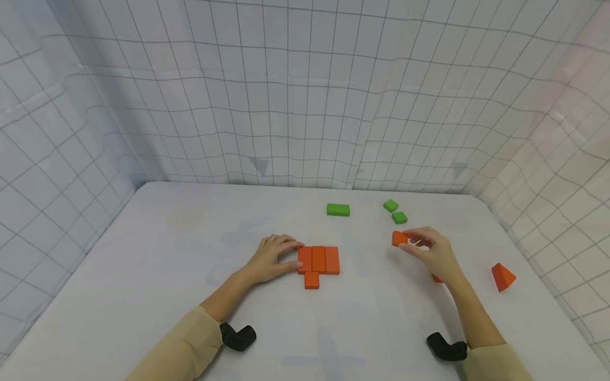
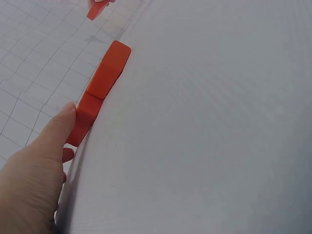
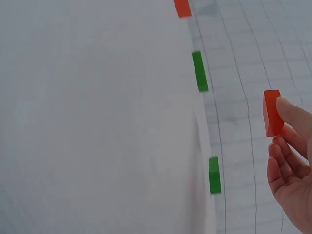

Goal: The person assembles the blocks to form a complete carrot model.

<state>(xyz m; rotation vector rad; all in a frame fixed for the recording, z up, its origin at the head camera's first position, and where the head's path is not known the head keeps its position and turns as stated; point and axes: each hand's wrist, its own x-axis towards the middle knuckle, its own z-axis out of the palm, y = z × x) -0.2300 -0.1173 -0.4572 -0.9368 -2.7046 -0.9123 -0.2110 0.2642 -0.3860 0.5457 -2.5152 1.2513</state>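
My left hand (image 1: 272,260) rests at the left side of a row of three orange blocks laid side by side. Its thumb and index finger grip the leftmost orange block (image 1: 305,258), the thumb at the near left corner and the index finger at the far one. A small square orange block (image 1: 312,280) sits against the row's near edge. To the right, my right hand (image 1: 432,255) pinches another orange block (image 3: 272,113) between thumb and fingers, raised over the table.
A long green block (image 1: 338,210) and two small green blocks (image 1: 391,205) lie toward the back. Partly hidden by my right wrist is an orange block (image 1: 437,278). A tapered orange block (image 1: 503,277) lies at far right. Gridded white curtain (image 1: 305,106) surrounds the white table (image 1: 167,254).
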